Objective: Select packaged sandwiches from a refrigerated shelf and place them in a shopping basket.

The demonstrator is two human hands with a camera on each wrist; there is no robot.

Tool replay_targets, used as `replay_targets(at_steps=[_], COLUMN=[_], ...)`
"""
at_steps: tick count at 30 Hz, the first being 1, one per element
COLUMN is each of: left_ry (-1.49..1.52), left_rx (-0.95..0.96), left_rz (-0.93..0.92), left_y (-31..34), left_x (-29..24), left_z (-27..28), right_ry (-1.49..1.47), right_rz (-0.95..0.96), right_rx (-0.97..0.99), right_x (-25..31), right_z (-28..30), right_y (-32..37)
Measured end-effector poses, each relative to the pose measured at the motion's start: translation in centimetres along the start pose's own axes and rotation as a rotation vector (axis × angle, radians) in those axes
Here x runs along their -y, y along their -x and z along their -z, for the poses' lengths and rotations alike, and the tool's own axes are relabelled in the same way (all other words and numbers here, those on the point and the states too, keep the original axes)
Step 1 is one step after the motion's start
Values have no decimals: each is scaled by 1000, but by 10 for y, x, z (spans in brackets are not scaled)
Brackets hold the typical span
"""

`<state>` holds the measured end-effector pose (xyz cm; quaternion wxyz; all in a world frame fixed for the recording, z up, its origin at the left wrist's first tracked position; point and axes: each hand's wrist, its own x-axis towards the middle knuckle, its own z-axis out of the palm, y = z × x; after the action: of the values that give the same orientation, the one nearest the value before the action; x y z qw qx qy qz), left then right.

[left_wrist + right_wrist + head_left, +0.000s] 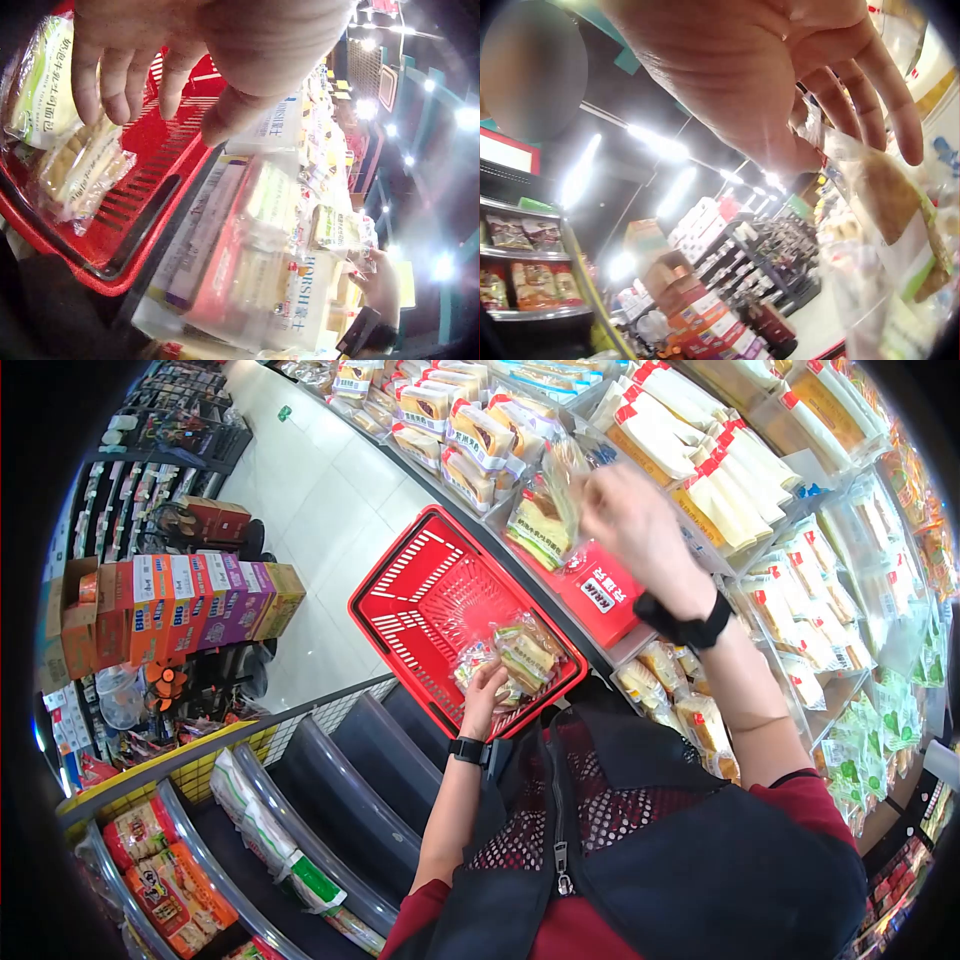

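My right hand (pixel 630 515) pinches the end of a clear wrapper around a bread packet (pixel 889 199), thumb against the fingers, at the edge of the bread display. The packet is blurred in the head view and hangs from the hand in the right wrist view. Below it, a green-labelled bread packet (pixel 540 530) lies in the display beside a red box panel (pixel 600 595). My left hand (pixel 485 698) is inside the red basket (pixel 400 610), relaxed fingers over several bagged breads (pixel 525 658). In the left wrist view its fingers hang apart above the yellow-green bread packet (pixel 51 86).
Shelves of bagged bread (pixel 480 440) and long white-wrapped loaves (pixel 690 450) run along the right. Stacked cartons (pixel 200 605) stand across the tiled aisle (pixel 320 490). Dark curved shelves (pixel 375 750) with packaged goods border the lower left.
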<state>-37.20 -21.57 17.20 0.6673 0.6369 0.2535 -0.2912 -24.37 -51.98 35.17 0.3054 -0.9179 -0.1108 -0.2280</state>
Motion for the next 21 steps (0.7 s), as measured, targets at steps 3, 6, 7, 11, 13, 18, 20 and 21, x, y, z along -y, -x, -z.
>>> replay_targets(at_steps=[3, 6, 7, 11, 13, 18, 20, 21], left_ry=[92, 471, 680, 810, 617, 485, 383, 300], left_rx=[146, 392, 530, 500, 237, 66, 5, 63], left_rz=[-60, -119, -93, -29, 62, 28, 100, 159], left_y=[5, 15, 19, 17, 2, -23, -26, -29], left_x=[-18, -26, -27, -19, 1, 42, 50, 54], left_z=[-7, -13, -9, 0, 18, 34, 32, 35], right_ry=[-300, -614, -698, -472, -339, 265, 395, 391], right_rz=[-53, -167, -219, -76, -20, -244, -332, -331], right_rx=[136, 358, 455, 568, 480, 133, 254, 263], right_x=[42, 59, 65, 51, 28, -34, -48, -55], right_z=[-2, -16, -22, -33, -33, -12, -7, -9], right_y=[28, 52, 63, 83, 78, 58, 62, 67])
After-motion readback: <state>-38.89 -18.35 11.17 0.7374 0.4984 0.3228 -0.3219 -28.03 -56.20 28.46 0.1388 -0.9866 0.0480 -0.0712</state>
